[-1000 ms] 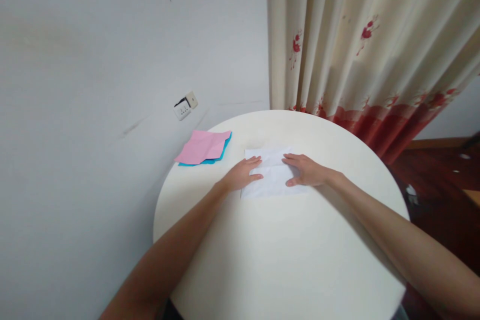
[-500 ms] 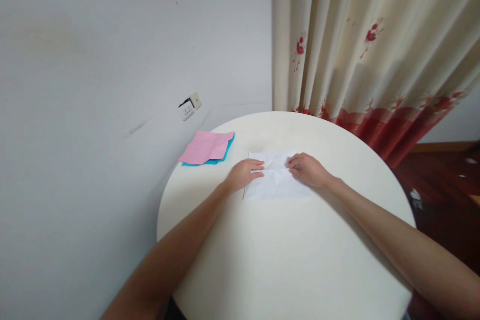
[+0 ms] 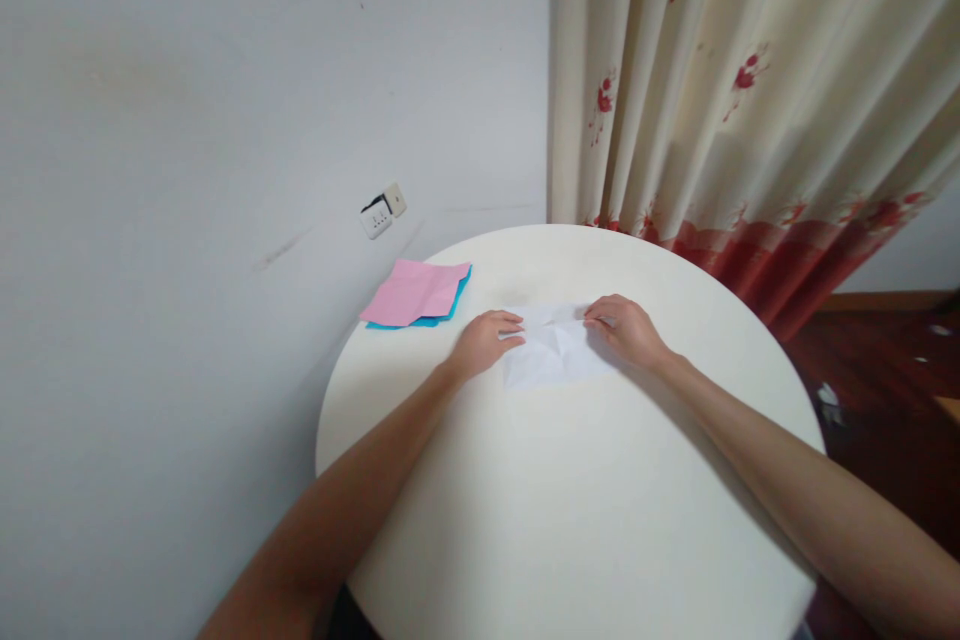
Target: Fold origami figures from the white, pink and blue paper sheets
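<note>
Blue paper (image 3: 447, 312) mostly hidden under pink paper (image 3: 415, 292). Side edges of white paper (image 3: 553, 357) covered by left hand (image 3: 482, 342) and right hand (image 3: 627, 330). Near edge of desk (image 3: 570, 520) cut off at bottom. Folds in white paper too faint to tell.

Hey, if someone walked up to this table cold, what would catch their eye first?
Probably the two hands on the white paper in the middle of the round cream table: the left hand presses its left edge, the right hand pinches its far right corner. Next, the pink sheet lying on a blue sheet at the table's far left edge, and the red-flowered curtain behind.
</note>
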Demonstrator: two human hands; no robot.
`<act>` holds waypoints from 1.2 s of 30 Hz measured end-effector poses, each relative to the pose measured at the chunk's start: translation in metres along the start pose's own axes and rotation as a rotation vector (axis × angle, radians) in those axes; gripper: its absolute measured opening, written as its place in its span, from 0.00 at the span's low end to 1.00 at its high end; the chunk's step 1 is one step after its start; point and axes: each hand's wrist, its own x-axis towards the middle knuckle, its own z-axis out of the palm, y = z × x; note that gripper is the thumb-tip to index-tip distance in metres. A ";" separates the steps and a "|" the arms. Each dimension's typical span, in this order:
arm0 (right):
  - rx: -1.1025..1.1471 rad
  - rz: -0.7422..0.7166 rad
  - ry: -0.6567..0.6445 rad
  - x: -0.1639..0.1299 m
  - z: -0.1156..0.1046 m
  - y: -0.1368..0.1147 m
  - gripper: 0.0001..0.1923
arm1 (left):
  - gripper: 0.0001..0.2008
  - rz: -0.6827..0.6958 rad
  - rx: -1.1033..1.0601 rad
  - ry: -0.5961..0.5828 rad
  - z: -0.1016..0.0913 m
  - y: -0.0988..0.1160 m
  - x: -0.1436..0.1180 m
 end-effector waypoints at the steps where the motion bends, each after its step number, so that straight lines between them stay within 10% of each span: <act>1: 0.002 0.004 0.006 0.000 -0.001 0.001 0.12 | 0.08 0.001 -0.005 0.005 0.000 0.000 0.000; 11: 0.097 -0.058 0.041 0.000 0.001 0.003 0.13 | 0.07 0.085 -0.003 0.006 -0.004 0.009 0.000; 18: 0.143 -0.004 0.245 0.000 -0.002 -0.002 0.14 | 0.07 0.089 -0.054 0.306 -0.006 0.023 -0.001; 31: 0.197 -0.020 0.354 -0.001 -0.013 -0.017 0.12 | 0.07 0.084 -0.103 0.461 -0.005 0.035 -0.001; 36: 0.364 0.211 0.473 0.004 -0.002 -0.012 0.36 | 0.06 0.076 -0.114 0.558 -0.007 0.036 0.000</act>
